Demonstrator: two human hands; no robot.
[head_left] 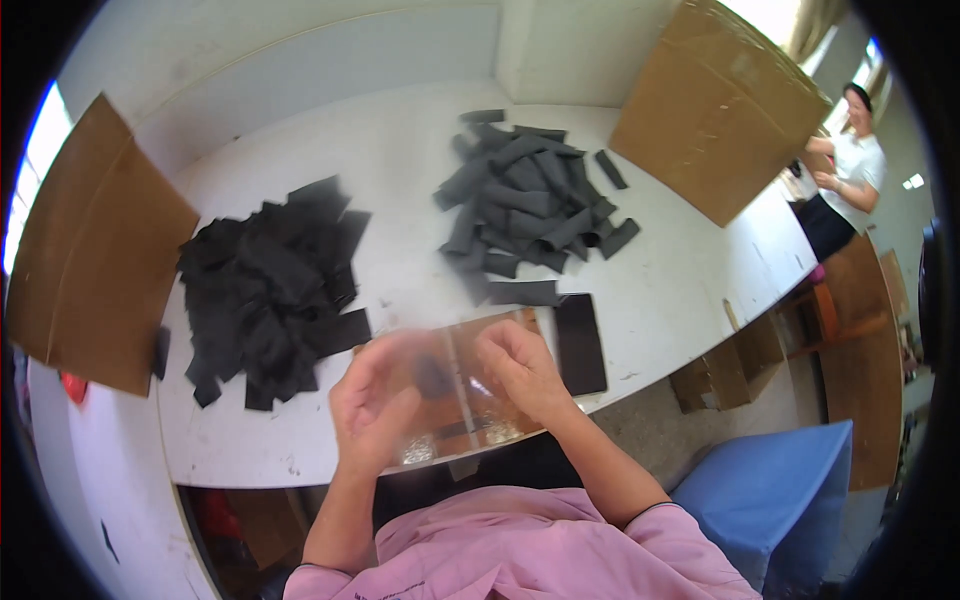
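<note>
Left hand [368, 408] loosely curled, right hand [522, 372] pinched narrow, over a shiny brown panel [490, 408]. Can't tell if they're holding anything, tbh.

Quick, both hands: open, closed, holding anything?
Left hand: open, loosely cupped and blurred; nothing visible in it.
Right hand: curled inward; cannot tell whether it is fully closed or holding something small.

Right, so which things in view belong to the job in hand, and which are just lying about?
Seemingly the job's:
- flat black pieces
- curled dark grey pieces
- taped brown panel below left hand and right hand

Probably lying about:
- black phone-like slab
- blue cover
- low brown carton
</note>
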